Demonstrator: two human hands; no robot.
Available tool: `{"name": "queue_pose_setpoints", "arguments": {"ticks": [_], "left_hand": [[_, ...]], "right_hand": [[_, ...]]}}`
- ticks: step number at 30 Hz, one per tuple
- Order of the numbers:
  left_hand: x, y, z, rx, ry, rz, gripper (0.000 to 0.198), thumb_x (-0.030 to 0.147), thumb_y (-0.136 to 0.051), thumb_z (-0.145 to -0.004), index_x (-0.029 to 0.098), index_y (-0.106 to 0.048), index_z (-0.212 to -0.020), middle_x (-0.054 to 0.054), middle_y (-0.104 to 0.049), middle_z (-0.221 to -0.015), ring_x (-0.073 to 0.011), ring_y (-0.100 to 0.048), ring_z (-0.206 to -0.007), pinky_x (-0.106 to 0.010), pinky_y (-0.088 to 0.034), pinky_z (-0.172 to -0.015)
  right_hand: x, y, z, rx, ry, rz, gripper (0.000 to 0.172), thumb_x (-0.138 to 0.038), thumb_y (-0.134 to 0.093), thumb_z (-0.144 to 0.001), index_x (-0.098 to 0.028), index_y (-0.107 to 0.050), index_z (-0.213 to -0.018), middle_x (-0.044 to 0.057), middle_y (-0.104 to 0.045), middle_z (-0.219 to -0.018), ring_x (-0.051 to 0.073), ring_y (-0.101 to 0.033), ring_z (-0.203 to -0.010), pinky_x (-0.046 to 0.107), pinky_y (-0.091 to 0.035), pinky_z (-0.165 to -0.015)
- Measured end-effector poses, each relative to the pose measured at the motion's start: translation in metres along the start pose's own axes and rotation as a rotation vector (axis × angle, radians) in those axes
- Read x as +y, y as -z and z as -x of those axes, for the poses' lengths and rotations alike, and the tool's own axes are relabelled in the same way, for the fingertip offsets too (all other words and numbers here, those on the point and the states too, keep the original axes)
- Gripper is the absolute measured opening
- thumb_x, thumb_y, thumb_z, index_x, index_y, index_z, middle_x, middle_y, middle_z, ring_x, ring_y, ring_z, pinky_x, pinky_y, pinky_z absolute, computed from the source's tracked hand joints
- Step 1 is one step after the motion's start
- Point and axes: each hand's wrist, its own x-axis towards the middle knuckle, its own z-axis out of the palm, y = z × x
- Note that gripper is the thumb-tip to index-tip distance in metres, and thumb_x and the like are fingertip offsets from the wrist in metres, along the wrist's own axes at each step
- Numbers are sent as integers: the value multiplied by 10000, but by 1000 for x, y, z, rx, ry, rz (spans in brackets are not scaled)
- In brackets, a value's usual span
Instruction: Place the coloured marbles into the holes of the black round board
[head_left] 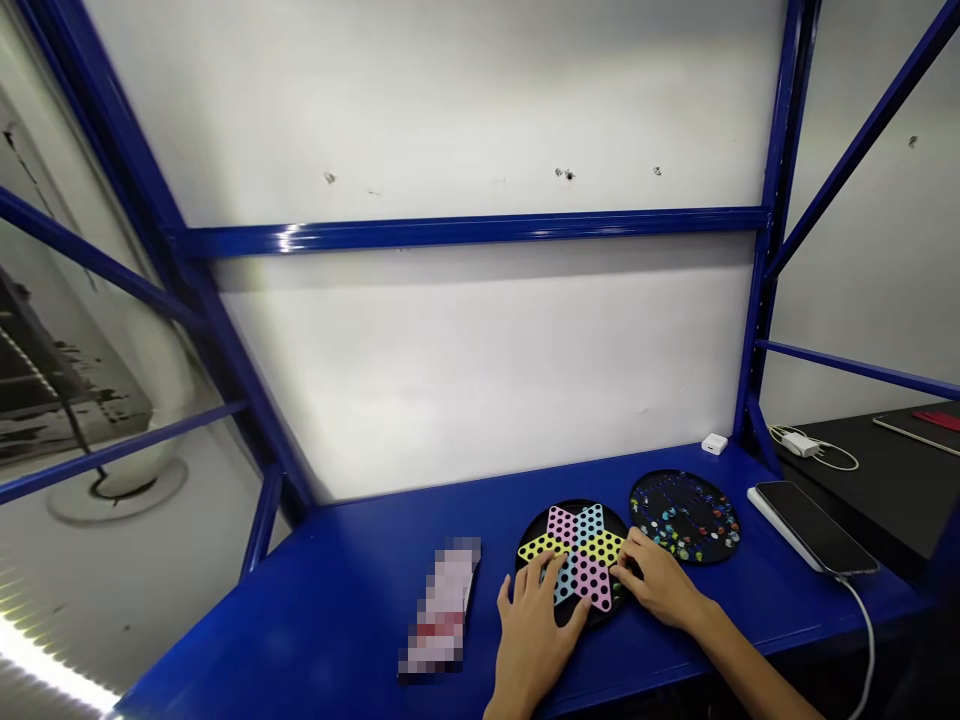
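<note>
A round black board with a pastel star of holes (576, 545) lies on the blue shelf (337, 590). My left hand (534, 625) rests flat on its near left edge, fingers spread, holding nothing. My right hand (660, 582) sits at the board's right edge with fingers curled down onto it; what they pinch, if anything, is too small to make out. Just right of it lies a round black tray (684, 515) with several coloured marbles.
A blurred white and red packet (442, 612) lies left of the board. A phone (814, 525) with a cable sits at the shelf's right end, a small white block (714, 443) by the wall. Blue rack posts and bars frame the shelf. A black table (885, 480) stands to the right.
</note>
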Motion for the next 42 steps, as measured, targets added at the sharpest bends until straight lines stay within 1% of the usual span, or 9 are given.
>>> {"name": "queue_pose_setpoints", "arguments": {"ticks": [6, 10, 13, 17, 20, 23, 27, 33, 42], "left_hand": [[-2, 0, 0, 10, -15, -5, 462, 435, -578, -883, 358, -586, -1339, -31, -585, -1429, -301, -501, -1345, -613, -229, -1184], [1, 4, 1, 24, 5, 20, 418, 436, -590, -874, 349, -627, -1281, -31, -608, -1397, -304, -526, -1314, -562, -320, -1126], [3, 8, 2, 58, 13, 62, 372, 398, -580, -878, 331, -651, -1237, -35, -658, -1327, -312, -578, -1250, -523, -392, -1049], [4, 13, 3, 71, 0, 149, 293, 408, -568, -900, 310, -679, -1153, -36, -722, -1199, -287, -644, -1143, -483, -436, -986], [5, 14, 4, 81, -16, 182, 250, 407, -570, -904, 290, -696, -1085, -44, -739, -1140, -279, -661, -1095, -461, -451, -950], [6, 15, 4, 86, -22, 188, 222, 383, -564, -907, 287, -699, -1054, -41, -742, -1120, -282, -659, -1093, -459, -448, -941], [7, 16, 4, 93, -23, 178, 178, 371, -587, -894, 301, -697, -1015, -16, -745, -1084, -258, -666, -1061, -440, -444, -941], [7, 14, 4, 118, -36, 157, 150, 352, -594, -891, 296, -695, -986, -10, -746, -1054, -243, -669, -1034, -412, -436, -926], [6, 11, 4, 122, -49, 121, 127, 346, -609, -884, 287, -693, -959, 0, -727, -1014, -236, -654, -1007, -401, -427, -903]], "right_hand": [[3, 4, -2, 4, 6, -74, 316, -359, -473, -999, -212, -610, -755, 13, -569, -900, 150, -575, -771, 285, -468, -744], [7, 6, -8, 11, 21, -80, 445, -360, -310, -1052, -208, -595, -745, 33, -570, -923, 160, -594, -813, 311, -489, -805], [9, 10, -15, -7, 33, -78, 456, -349, -271, -1057, -204, -601, -777, 59, -594, -1001, 170, -608, -865, 336, -500, -864], [11, 11, -25, -19, 50, -62, 412, -311, -262, -1048, -201, -630, -901, 90, -603, -1141, 187, -619, -1018, 348, -473, -979], [10, 6, -32, -17, -10, 41, 381, -294, -274, -1031, -200, -630, -933, 100, -597, -1145, 193, -636, -969, 342, -493, -924], [6, -2, -35, 39, -105, 201, 290, -319, -355, -1003, -187, -613, -1010, 123, -576, -1166, 217, -644, -945, 341, -504, -837], [0, -8, -35, 75, -138, 351, 275, -360, -412, -987, -166, -602, -1024, 143, -566, -1149, 249, -649, -960, 332, -490, -780], [-6, -4, -33, -10, -143, 438, 308, -379, -405, -998, -163, -620, -1042, 147, -589, -1183, 236, -663, -958, 307, -462, -777], [-12, -4, -33, -100, -134, 530, 370, -330, -331, -1033, -158, -656, -1075, 134, -669, -1099, 243, -696, -904, 319, -451, -765]]}}
